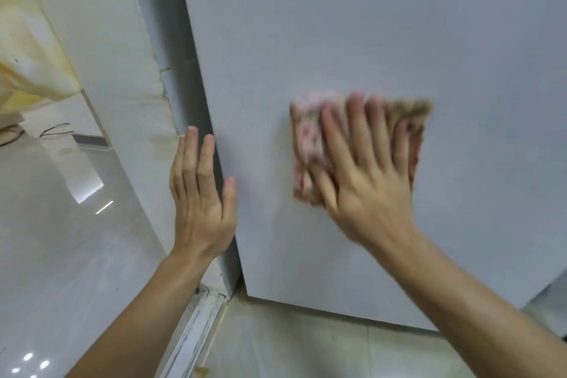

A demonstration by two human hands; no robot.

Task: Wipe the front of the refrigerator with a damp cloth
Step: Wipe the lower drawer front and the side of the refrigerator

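Note:
The white refrigerator door (pixel 352 49) fills the middle and right of the head view, seen from above. A pink and beige patterned cloth (pixel 306 138) lies flat against the door's middle. My right hand (pixel 365 175) presses on it with fingers spread, and both look motion-blurred. My left hand (pixel 199 193) rests flat against the door's left edge, fingers pointing up, thumb on the front face, holding nothing.
A white wall panel (pixel 116 77) stands just left of the refrigerator, with a narrow gap between them. Glossy pale floor tiles (pixel 61 255) lie at the left, a door-sill strip (pixel 196 328) runs below, and black cables (pixel 55 129) lie on the far floor.

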